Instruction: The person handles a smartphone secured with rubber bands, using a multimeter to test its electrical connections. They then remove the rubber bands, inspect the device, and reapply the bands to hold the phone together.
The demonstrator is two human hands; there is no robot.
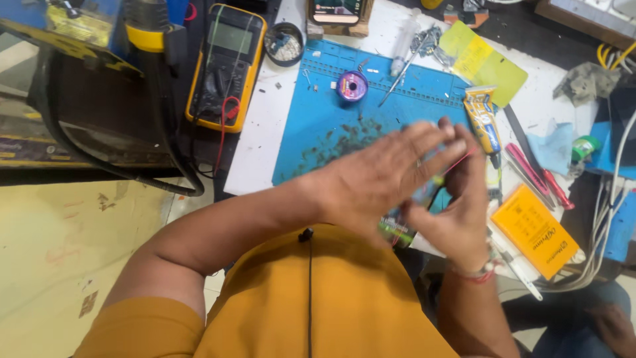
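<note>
A single head camera looks steeply down from the person's head, close over the chest and arms. The orange shirt (331, 298) fills the frame at 6 o'clock, so the view faces forward and away from the body toward 12. The counter (258, 146) with its blue mat (318, 126) runs slightly tilted across the upper half, near enough that both hands blur at centre. A meter (225, 63) sits at 11 o'clock, floor (66, 245) at 8. No second view overlaps it.
</note>
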